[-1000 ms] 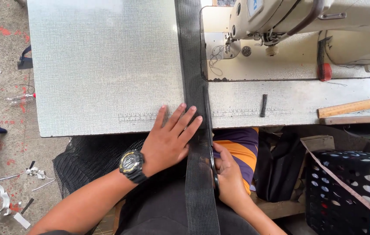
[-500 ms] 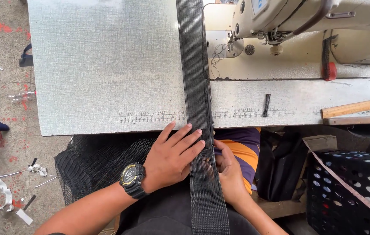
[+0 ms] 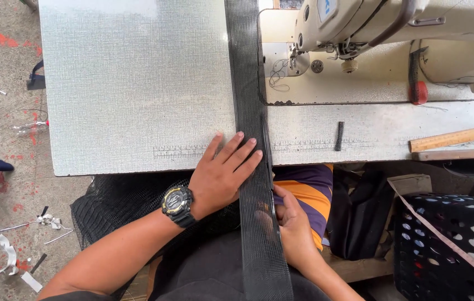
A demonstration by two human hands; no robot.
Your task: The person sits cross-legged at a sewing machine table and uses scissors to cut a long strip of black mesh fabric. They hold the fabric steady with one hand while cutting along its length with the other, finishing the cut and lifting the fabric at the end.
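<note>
A pale grey table fills most of the view, with a cream sewing machine standing at its far right. A long black mesh strip runs from the far edge down the table, past the near edge and onto the person's lap. The left hand, a wristwatch on its wrist, lies flat with fingers spread, pressing the strip at the table's near edge. Below the edge, the right hand is closed on the strip's right side, fingers curled around it. A wooden stick and a small black piece lie on the table, right of the strip.
</note>
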